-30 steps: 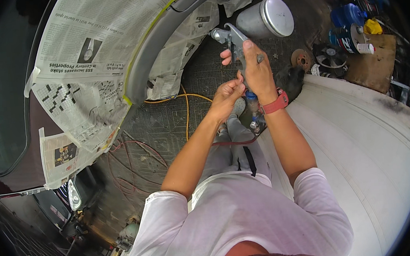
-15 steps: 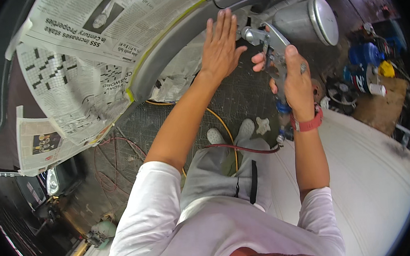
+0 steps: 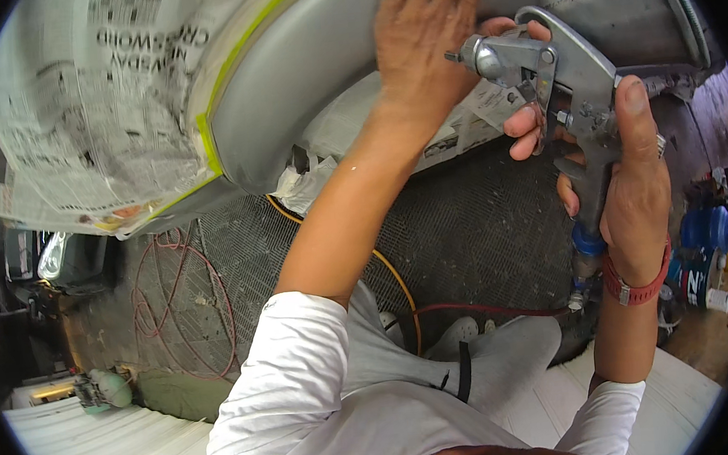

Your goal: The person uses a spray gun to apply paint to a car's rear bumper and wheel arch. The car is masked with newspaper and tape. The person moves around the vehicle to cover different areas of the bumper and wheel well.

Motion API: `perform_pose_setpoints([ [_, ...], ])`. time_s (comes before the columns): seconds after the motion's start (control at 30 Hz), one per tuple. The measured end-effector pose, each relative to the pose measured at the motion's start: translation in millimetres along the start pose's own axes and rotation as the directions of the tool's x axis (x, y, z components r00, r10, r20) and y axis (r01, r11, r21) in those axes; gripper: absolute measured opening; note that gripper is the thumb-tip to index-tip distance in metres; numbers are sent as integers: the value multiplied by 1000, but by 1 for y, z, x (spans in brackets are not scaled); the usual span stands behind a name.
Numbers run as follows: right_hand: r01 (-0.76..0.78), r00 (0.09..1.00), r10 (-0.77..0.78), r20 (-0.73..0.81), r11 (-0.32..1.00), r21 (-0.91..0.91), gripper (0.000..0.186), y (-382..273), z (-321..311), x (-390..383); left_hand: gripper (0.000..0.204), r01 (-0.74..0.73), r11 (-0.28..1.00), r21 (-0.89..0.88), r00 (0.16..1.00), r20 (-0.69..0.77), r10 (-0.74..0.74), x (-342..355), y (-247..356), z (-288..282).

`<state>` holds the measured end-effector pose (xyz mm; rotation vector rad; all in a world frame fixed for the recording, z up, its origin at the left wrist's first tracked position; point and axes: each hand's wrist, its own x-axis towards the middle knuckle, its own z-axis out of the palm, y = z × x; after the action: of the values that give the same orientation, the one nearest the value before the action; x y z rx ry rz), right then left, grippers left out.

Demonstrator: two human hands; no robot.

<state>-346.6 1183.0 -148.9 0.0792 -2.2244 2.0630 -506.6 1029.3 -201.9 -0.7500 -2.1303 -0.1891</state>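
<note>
My right hand (image 3: pixel 637 193) is wrapped round the handle of a metal spray gun (image 3: pixel 591 94). A large silver paint cup (image 3: pixel 621 10) sits on the gun, which has a blue fitting (image 3: pixel 587 241) at the bottom of its handle. The gun's nozzle points left, close to my left hand. My left hand (image 3: pixel 430 38) lies flat with its fingers stretched out over the grey curved wheel-arch trim (image 3: pixel 297 83); the fingertips are cut off by the upper edge. Yellow-green masking tape (image 3: pixel 236 66) borders the trim, and newspaper (image 3: pixel 129 118) covers the panel beside it.
A dark red hose (image 3: pixel 498 307) runs from near the gun across my legs. A yellow hose (image 3: pixel 398 280) and a coil of red hose (image 3: pixel 183 293) lie on the textured floor (image 3: pixel 316 265). At the right stand a blue bottle (image 3: pixel 706 229) and other containers.
I have leaned in closer to the trim and bent my legs. The spray gun has come lower and right in view. My left hand has moved along the trim, still flat.
</note>
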Motion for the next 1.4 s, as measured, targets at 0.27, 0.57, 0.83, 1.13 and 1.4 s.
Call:
perform_pose_setpoints([
  [0.27, 104, 980, -123, 157, 987, 124, 79, 44, 51, -16, 95, 171, 976, 136, 968, -207, -140, -92, -49, -26],
  [0.57, 139, 971, -167, 169, 976, 166, 78, 37, 77, -45, 111, 296, 941, 166, 925, -295, -239, -219, -106, -16],
  [0.83, 139, 986, -152, 73, 979, 152, 77, 43, 61, -75, 117, 329, 923, 201, 941, -145, -305, -340, -132, 2],
  [1.13, 114, 993, -118, 31, 988, 103, 76, 58, 41, -94, 102, -131, 983, 131, 991, 1, 132, -113, -59, -24],
  [1.4, 110, 994, -112, -2, 976, 186, 73, 49, 51, -97, 95, -212, 964, 162, 964, -126, 233, -28, -15, 6],
])
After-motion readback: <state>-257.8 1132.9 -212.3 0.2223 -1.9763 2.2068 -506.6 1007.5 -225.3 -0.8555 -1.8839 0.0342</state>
